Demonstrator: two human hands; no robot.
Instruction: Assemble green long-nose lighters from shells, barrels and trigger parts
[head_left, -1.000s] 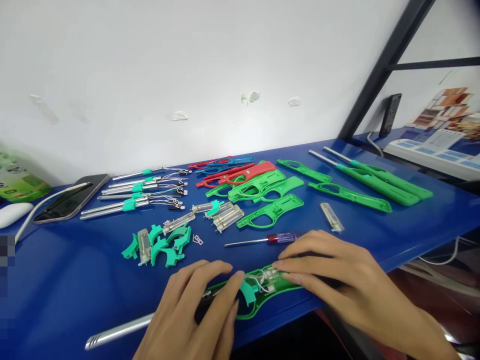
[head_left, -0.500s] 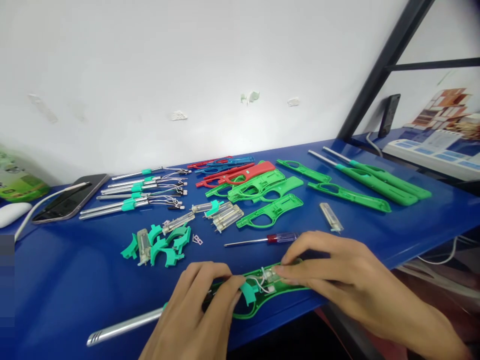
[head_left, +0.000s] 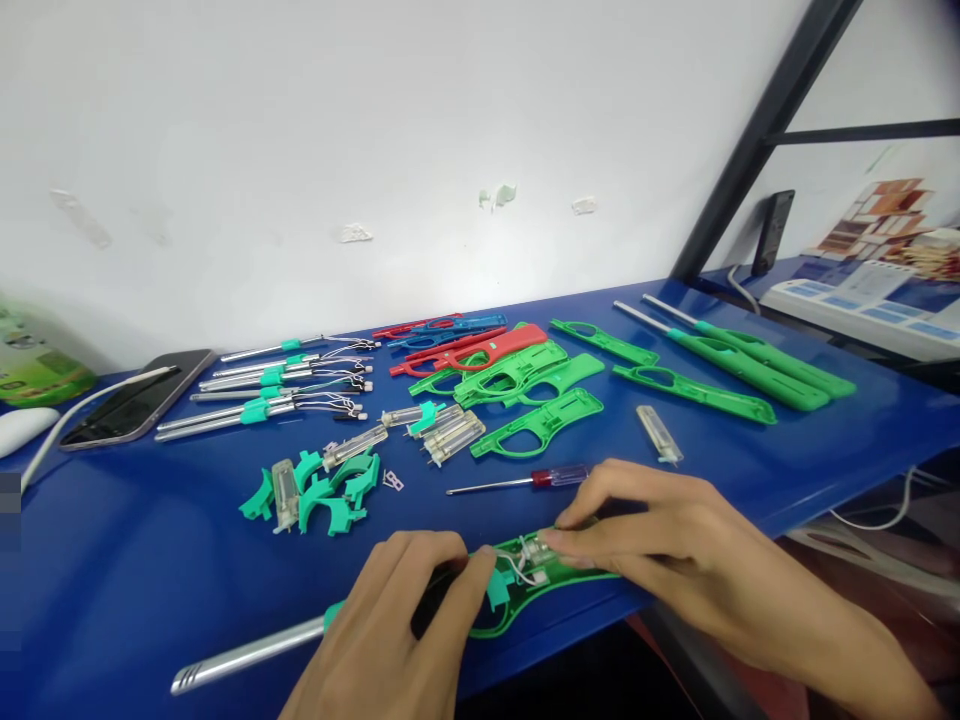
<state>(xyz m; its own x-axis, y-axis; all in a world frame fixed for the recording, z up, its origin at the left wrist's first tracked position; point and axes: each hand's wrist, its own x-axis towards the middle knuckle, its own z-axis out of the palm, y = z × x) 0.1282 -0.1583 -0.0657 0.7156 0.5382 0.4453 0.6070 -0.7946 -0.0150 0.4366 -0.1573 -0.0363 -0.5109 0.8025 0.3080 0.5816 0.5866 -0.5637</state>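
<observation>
A green lighter half-shell (head_left: pixel 525 590) lies at the near edge of the blue table (head_left: pixel 150 560), with a teal trigger, white wires and a small clear part inside it, and a long metal tube (head_left: pixel 247 655) sticking out to the left. My left hand (head_left: pixel 397 630) presses its curled fingers on the shell's left end by the trigger. My right hand (head_left: pixel 660 545) pinches the clear part and wires in the shell's middle. A red-handled screwdriver (head_left: pixel 525 480) lies just beyond my right hand.
Behind lie several green shells (head_left: pixel 536 425), red and blue shells (head_left: pixel 469 345), assembled green lighters (head_left: pixel 750 360), metal tubes with wires (head_left: pixel 262 395), teal triggers (head_left: pixel 330 490) and clear tanks (head_left: pixel 450 435). A phone (head_left: pixel 139 400) and mouse (head_left: pixel 22 428) sit far left.
Both hands shifted slightly on the shell. My left hand slid a little right and back along the tube, baring more of it; my right fingers drew in toward the clear part.
</observation>
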